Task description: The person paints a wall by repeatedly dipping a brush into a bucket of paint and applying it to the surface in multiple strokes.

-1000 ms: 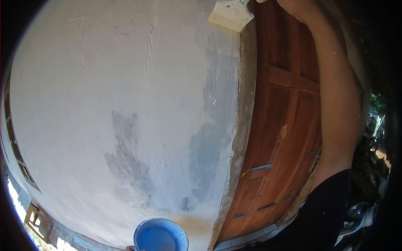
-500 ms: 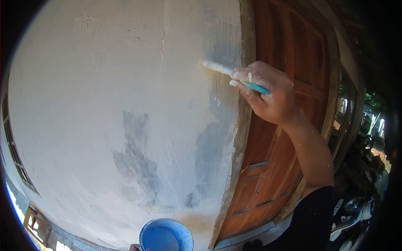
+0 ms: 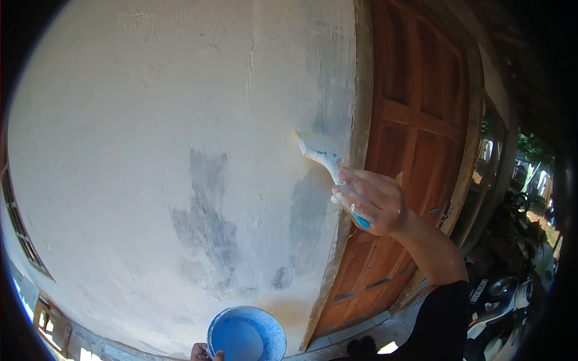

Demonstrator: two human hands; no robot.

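My right hand (image 3: 370,201) grips a paintbrush (image 3: 322,154) by its handle, whose blue end sticks out below the fingers. White paint is smeared on the fingers and on the brush. The bristles meet the wall (image 3: 138,120), close to a grey unpainted strip beside the door frame. At the bottom, my left hand (image 3: 206,352) holds the rim of a blue bucket (image 3: 274,328), with the thumb over the edge. Pale liquid, apparently paint, lies inside the bucket. Grey patches (image 3: 208,222) show through the white coat lower on the wall.
A brown wooden door (image 3: 415,108) in a rough frame (image 3: 362,84) stands right of the wall. A parked motorcycle (image 3: 503,301) is at the lower right. A window (image 3: 21,222) edges the far left, with a wooden piece (image 3: 51,325) below it.
My right hand has moved down with the paintbrush, and the brush has turned so its broad side shows. More of my left hand and the bucket has come into view.
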